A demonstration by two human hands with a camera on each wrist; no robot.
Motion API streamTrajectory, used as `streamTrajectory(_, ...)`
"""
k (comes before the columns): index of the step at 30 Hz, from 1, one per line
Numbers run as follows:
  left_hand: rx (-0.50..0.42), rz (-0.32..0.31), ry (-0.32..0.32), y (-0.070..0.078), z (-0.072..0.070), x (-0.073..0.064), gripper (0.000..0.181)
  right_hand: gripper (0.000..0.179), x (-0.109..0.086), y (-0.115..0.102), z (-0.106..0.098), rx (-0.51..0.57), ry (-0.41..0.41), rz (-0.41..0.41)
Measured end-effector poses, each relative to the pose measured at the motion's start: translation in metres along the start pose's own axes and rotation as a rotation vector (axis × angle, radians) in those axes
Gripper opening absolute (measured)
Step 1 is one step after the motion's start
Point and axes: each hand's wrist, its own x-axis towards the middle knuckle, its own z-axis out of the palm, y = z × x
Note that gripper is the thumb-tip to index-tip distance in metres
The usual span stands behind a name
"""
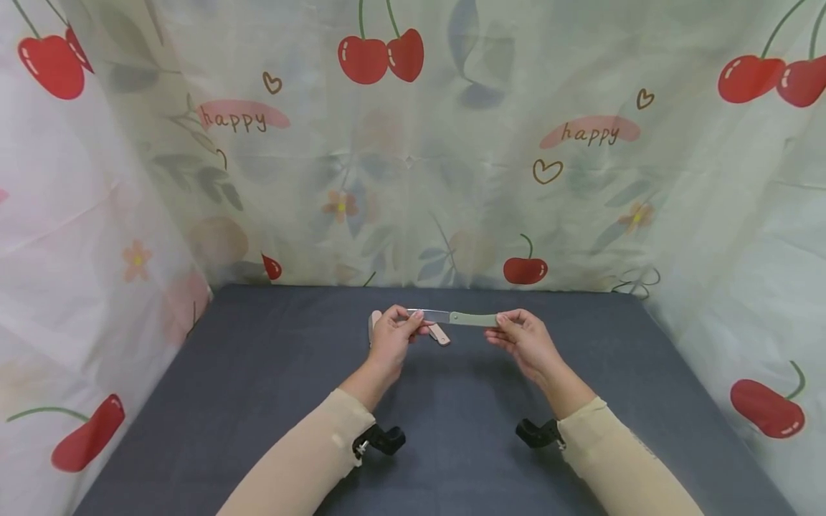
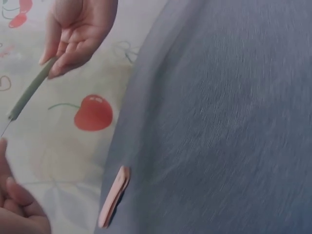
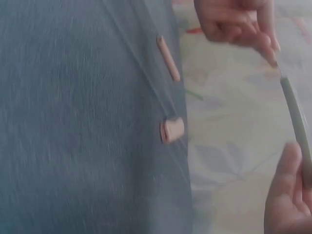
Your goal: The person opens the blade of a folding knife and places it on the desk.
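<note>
A folding knife with a pale green handle is held level above the table, its blade unfolded. My left hand pinches the blade near its tip between thumb and fingers. At the other side, my right hand pinches the far end of the handle. The right wrist view shows the green handle stretching between both hands. Two pink folded pieces, like closed folding knives, lie on the table behind my left hand: one pink piece to its right, another pink piece partly hidden by it.
A dark grey cloth covers the table. Behind it and on both sides hangs a pale curtain printed with cherries and leaves. Black camera mounts are strapped at both wrists.
</note>
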Motion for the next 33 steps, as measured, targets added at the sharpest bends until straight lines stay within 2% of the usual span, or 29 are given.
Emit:
streamTrajectory(6,0.216,-0.092,-0.152,0.014,-0.012,0.0,0.02,0.023,0.001,-0.003,-0.015,-0.111,-0.08,0.032)
streamTrajectory(10,0.324,-0.116,-0.241,0.016,-0.02,0.004,0.019,0.027,0.0,-0.006,-0.02,-0.23,-0.115,0.025)
streamTrajectory(13,0.354,-0.12,-0.294,0.015,-0.023,0.005,0.018,0.027,-0.001,-0.007,-0.023,-0.315,-0.135,0.009)
streamTrajectory(17,0.368,-0.133,-0.354,0.016,-0.026,0.005,0.017,0.027,-0.003,-0.008,-0.028,-0.372,-0.157,0.012)
streamTrajectory(27,0.459,-0.169,-0.457,0.026,-0.033,0.002,0.016,0.03,-0.004,-0.01,-0.031,-0.454,-0.235,0.018)
streamTrajectory(33,0.512,-0.181,-0.514,0.031,-0.037,0.0,0.016,0.031,-0.005,-0.011,-0.03,-0.482,-0.246,0.033)
